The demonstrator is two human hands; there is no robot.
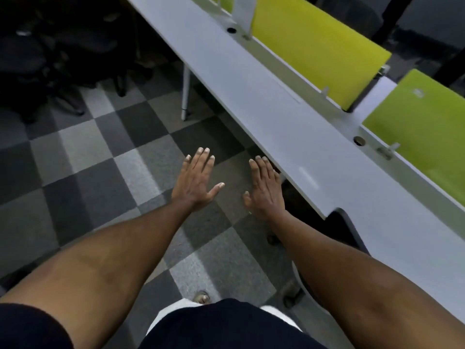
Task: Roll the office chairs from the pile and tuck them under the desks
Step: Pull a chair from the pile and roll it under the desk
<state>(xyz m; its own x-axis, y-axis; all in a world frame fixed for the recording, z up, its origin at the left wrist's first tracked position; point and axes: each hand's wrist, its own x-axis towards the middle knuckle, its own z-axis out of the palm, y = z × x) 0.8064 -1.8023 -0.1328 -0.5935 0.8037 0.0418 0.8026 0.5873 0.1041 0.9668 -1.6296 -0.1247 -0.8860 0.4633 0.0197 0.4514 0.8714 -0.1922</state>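
The left hand (196, 182) and right hand (265, 190) are spread flat, holding nothing; office chairs (50, 59) piled on carpet (100, 172) off the desk (251, 91) far end, judged heavy but free-rolling, best held by backrest top.

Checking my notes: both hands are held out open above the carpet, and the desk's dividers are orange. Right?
Not quite: the head view shows the dividers are yellow-green, not orange. The left hand and right hand are indeed held out open above the carpet.

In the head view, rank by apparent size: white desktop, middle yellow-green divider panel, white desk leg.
1. white desktop
2. middle yellow-green divider panel
3. white desk leg
Apparent size only; their distances from the camera differ.
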